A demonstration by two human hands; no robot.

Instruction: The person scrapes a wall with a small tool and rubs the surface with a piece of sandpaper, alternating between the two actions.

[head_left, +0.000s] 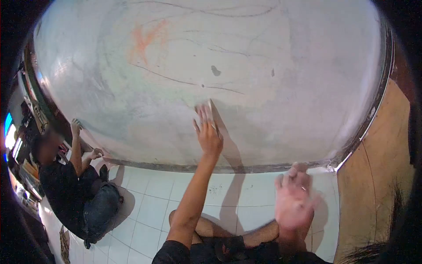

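Note:
My left hand (208, 134) reaches up to the lower part of a pale, patchy wall (263, 119), fingers stretched out against it. Under the fingers lies a thin flat pale piece (214, 112), its edge showing along their right side; its kind is unclear. My right hand (296, 198) is raised in front of the tiled floor, palm turned toward me and fingers loosely apart. It is smeared by motion and holds nothing visible. Dark curved lines, an orange smear (145, 39) and small grey spots (215, 70) mark the wall above my left hand.
At the left another person (70, 189) in dark clothes sits on the white floor tiles (151, 211), both hands near the wall's left edge. A brown board-like surface (373, 176) lies to the right. Cluttered items (28, 171) stand behind the person.

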